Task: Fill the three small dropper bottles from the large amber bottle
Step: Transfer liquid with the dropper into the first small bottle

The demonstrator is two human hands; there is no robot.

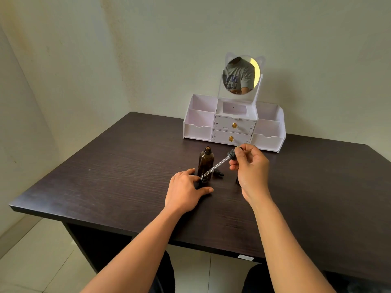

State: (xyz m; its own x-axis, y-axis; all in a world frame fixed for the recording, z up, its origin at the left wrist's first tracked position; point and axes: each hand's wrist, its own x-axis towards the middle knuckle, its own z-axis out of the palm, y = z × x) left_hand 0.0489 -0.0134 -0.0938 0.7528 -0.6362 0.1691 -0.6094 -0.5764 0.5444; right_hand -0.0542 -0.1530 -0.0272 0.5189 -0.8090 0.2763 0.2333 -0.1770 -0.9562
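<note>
A: Head view. Where was the large amber bottle (206,160)?
B: Upright on the dark table (105,176), cap off, neck threads bare. I used it as the reference.
A: Left hand (186,191)?
B: Just in front of the amber bottle, resting on the table. Thumb and forefinger curled round a small dropper bottle (203,178). That one stood upright and open, right at the amber bottle's base. Touching or not, couldn't tell.
A: Right hand (250,166)?
B: Right of the amber bottle, raised off the table. Fingertips pinched the black top of a dropper (218,164). Glass tube slanted down-left across the front of the amber bottle, tip at the small bottle's mouth. Inside or just above, couldn't tell.
A: Anything else close by?
B: A loose black cap (219,173) lay on its side just right of the amber bottle's base. A dark object (237,180) sat behind the right hand, mostly hidden and unidentifiable.
A: Background?
B: White organiser (233,125) with two drawers, well behind the amber bottle, and a round mirror (240,75) on top.
</note>
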